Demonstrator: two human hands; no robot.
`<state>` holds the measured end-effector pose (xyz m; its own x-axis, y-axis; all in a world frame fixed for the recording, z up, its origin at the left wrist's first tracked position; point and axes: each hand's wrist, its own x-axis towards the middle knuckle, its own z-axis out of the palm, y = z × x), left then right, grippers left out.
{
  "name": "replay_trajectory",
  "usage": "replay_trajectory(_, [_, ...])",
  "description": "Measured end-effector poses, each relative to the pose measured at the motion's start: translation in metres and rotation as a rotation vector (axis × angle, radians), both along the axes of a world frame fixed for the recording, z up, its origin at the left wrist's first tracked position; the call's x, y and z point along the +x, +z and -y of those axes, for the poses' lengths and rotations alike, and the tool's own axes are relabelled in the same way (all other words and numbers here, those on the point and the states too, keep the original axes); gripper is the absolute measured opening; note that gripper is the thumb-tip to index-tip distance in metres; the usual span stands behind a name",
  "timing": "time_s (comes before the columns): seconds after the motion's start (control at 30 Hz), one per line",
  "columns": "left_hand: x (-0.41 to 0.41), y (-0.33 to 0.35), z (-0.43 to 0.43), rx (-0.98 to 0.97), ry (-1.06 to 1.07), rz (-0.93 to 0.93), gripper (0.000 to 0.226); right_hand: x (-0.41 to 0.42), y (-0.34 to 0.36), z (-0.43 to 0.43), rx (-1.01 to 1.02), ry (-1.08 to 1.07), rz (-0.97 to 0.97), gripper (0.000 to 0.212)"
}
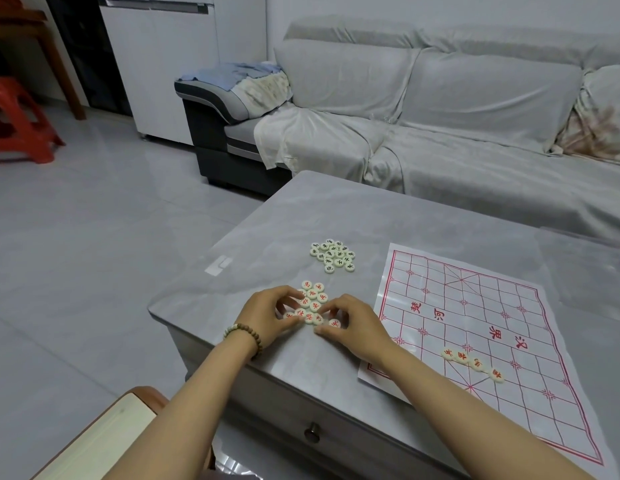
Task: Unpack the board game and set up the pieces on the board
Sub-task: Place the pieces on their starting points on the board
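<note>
A paper Chinese chess board (474, 306) with red lines lies flat on the grey table (336, 209), to the right. Several red-lettered round pieces (473, 363) sit in a row on its near part. A cluster of red-lettered pieces (313, 299) lies left of the board, and a cluster of black-lettered pieces (332, 257) lies farther back. My left hand (267, 313) has curled fingers on the red cluster's left side. My right hand (350, 323) touches its right side, with one red piece (334, 323) between thumb and fingers.
A grey covered sofa (440, 116) stands behind the table. A red plastic stool (17, 119) is at the far left on the tiled floor. A drawer knob (312, 433) shows on the table's front. A wooden seat edge (104, 434) is at bottom left.
</note>
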<state>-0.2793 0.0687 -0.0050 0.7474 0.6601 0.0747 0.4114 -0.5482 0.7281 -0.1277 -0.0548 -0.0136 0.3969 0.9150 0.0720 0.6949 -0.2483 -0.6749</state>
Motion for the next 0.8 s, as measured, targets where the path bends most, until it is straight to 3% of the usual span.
replay_trajectory(0.17, [-0.002,0.0,0.002,-0.005,-0.002,0.014,0.033,-0.002,-0.002,0.009,0.047,0.033,-0.059,0.029])
replay_trajectory(0.33, [-0.006,-0.003,-0.001,-0.019,0.003,-0.017,0.032,-0.002,-0.003,0.007,0.027,0.025,0.01,0.038])
replay_trajectory(0.8, [0.005,0.003,0.007,-0.053,-0.047,0.041,0.031,0.006,0.0,0.017,0.032,0.019,0.008,0.021])
